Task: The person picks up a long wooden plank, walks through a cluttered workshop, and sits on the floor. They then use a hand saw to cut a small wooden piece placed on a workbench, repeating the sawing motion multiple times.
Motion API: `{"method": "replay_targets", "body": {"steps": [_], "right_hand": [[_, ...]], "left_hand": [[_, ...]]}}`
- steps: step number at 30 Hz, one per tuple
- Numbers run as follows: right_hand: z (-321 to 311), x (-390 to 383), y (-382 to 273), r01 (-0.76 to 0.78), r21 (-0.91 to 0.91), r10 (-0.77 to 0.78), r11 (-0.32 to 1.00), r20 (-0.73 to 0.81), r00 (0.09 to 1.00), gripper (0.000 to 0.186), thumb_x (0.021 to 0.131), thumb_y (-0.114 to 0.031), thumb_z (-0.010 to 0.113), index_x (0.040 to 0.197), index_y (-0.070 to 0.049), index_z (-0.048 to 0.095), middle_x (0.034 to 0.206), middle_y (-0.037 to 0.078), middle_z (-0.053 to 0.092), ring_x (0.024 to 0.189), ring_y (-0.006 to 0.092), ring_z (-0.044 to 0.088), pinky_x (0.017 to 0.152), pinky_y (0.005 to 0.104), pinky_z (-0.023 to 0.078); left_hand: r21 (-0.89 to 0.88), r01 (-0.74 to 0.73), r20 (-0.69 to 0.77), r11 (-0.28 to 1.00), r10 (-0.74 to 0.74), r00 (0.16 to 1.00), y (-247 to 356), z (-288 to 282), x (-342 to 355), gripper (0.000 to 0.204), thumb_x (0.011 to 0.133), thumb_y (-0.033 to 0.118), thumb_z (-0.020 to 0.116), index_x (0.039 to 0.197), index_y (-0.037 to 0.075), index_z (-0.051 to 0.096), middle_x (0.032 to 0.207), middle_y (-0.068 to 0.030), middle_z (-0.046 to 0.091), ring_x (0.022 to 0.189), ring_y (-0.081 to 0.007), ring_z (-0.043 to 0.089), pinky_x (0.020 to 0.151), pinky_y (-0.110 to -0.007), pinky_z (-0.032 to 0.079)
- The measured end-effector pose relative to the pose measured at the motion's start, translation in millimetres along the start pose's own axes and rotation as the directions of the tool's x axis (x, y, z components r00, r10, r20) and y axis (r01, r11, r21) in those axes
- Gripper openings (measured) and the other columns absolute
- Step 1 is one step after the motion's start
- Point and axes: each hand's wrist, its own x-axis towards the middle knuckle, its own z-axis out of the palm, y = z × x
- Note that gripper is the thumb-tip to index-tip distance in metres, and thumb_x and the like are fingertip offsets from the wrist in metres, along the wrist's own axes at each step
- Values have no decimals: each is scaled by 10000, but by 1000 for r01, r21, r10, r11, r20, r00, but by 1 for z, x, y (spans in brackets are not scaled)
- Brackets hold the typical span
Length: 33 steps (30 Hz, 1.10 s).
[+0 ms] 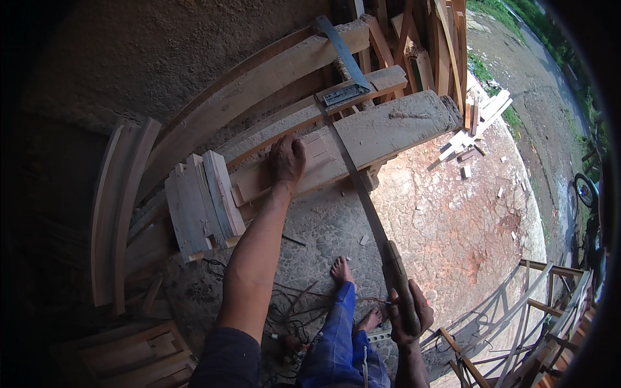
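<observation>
My right hand (411, 315) is wrapped round the wooden handle of a handsaw (359, 184). The long blade slants up and away to the left, its far part lying across a thick timber bench beam (388, 129), just past the end of a short pale board (317, 152). That board lies on the beam and has marked lines or slots near its right end. My left hand (288, 159) is closed and presses on it, fingers curled at its far edge. Whether the teeth touch wood cannot be made out.
A metal try square (343, 59) rests across the beams behind the saw tip. Stacked mortised boards (202, 200) stand left of my left arm. Offcuts (475, 129) lie on the floor at right. Cables (294, 304) tangle near my bare feet (341, 270).
</observation>
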Motion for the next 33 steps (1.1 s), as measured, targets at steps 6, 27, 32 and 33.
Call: {"method": "replay_targets", "body": {"steps": [6, 27, 32, 33], "right_hand": [[16, 11, -10, 55, 37, -57, 998, 78, 995, 559, 873, -228, 718, 1299, 94, 553, 919, 158, 726, 737, 198, 703, 672, 302, 548], [25, 13, -13, 4, 59, -12, 998, 133, 991, 569, 852, -185, 716, 1315, 95, 538, 1144, 225, 689, 1016, 290, 703, 872, 357, 545], [25, 14, -10, 79, -14, -76, 997, 166, 983, 571, 857, -199, 716, 1315, 92, 538, 1165, 223, 680, 982, 279, 706, 843, 350, 553], [25, 15, -12, 76, -12, -73, 997, 156, 985, 572, 859, -210, 716, 1314, 89, 541, 1171, 222, 678, 967, 273, 708, 830, 348, 556]], "left_hand": [[142, -28, -55, 989, 36, 998, -3, 7, 2, 243, 965, 271, 470, 929, 83, 622, 918, -156, 678, 918, -370, 652, 848, -510, 494], [-26, 16, -69, 1000, -18, 997, -1, 8, 3, 269, 922, 336, 530, 903, 81, 612, 956, -178, 680, 957, -408, 620, 847, -512, 464], [-54, 0, -95, 999, -5, 995, -2, 7, 4, 271, 918, 341, 529, 900, 83, 610, 926, -189, 675, 940, -414, 624, 823, -526, 462], [-64, -6, -106, 998, -1, 994, -4, 8, 4, 271, 920, 339, 528, 899, 81, 609, 917, -191, 674, 934, -416, 624, 819, -529, 461]]}}
